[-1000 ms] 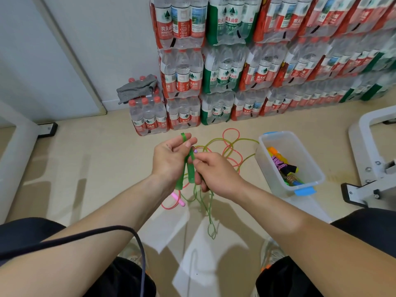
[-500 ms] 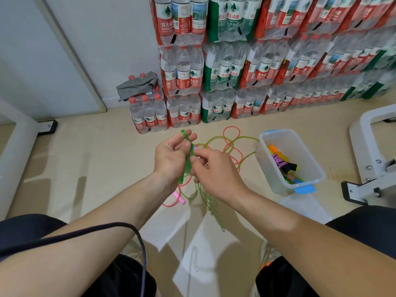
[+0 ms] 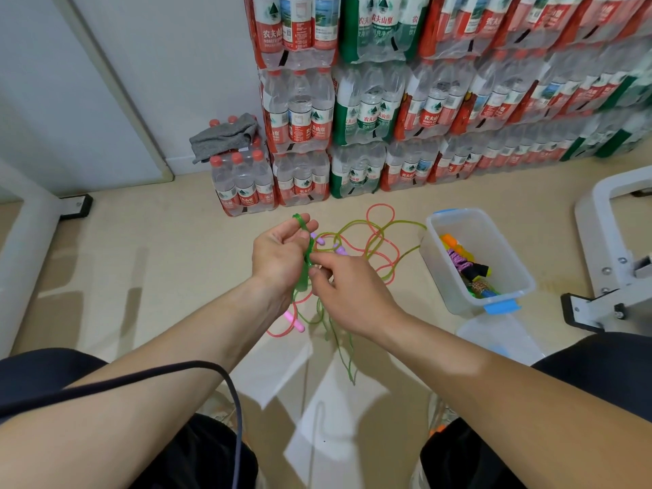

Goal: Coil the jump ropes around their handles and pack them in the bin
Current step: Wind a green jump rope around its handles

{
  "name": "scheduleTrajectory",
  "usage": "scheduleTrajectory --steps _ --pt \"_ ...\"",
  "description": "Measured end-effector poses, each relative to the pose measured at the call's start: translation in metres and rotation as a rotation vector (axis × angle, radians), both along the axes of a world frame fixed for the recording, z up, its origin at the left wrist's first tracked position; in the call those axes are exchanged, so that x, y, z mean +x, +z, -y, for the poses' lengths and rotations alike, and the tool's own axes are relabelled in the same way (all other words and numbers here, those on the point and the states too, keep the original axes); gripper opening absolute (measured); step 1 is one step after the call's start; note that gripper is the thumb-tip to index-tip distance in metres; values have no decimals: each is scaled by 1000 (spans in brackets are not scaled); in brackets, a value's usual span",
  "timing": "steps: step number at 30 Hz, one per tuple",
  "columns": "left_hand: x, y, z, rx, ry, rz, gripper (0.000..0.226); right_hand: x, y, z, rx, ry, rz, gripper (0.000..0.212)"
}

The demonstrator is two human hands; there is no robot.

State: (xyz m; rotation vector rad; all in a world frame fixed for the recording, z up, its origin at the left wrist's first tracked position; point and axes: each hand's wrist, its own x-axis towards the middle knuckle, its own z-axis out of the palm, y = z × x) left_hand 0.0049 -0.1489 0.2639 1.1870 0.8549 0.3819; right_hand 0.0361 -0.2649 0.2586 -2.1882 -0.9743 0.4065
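Rope (image 3: pixel 340 342), the green one, is up in front of me above the floor. My left hand (image 3: pixel 280 257) is curled round its handles (image 3: pixel 304 278), with one turn hooked over a raised finger. My right hand (image 3: pixel 347 294) pinches the cord just beside them. The risk, I think, is the slack. It trails into the same heap as the pink rope (image 3: pixel 380 205), so a hard pull may drag that one up or tighten a knot. The turn on my finger could also slip off. The cord is thin, glossy, translucent and limp, hanging in loose loops. The bin (image 3: pixel 432 248) stands near, to my right.
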Motion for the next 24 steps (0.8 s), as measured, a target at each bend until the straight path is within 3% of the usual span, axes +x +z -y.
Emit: scheduleTrajectory --steps 10,13,17,24 --pt "0 11 4 -119 16 29 33 -18 -2 -3 133 -33 -57 29" --pt "2 14 6 -155 3 24 33 -16 -5 -6 32 20 66 31" --pt "5 11 2 -147 -34 2 31 -7 -4 -3 -173 150 187 13" --pt "8 3 -1 -68 -35 -38 35 -15 -6 1 -337 219 264 32"
